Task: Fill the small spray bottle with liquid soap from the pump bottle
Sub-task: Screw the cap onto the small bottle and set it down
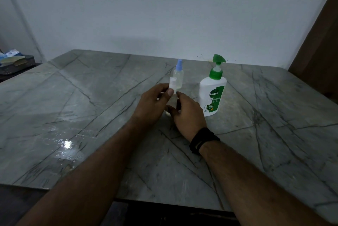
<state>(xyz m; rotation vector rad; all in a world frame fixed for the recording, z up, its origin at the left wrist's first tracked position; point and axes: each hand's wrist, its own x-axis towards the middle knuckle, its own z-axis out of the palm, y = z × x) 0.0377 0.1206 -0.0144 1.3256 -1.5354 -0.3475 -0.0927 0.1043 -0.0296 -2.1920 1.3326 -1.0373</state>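
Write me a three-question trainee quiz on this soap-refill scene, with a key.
1. True or false: the left hand and the right hand both grip the small spray bottle with the white top.
2. What colour is the pump on the Dettol pump bottle? A) blue B) green C) red
3. Fill in: behind the held bottle stands a second spray bottle with a ____ cap on the marble table.

Key: 1 true; 2 B; 3 blue
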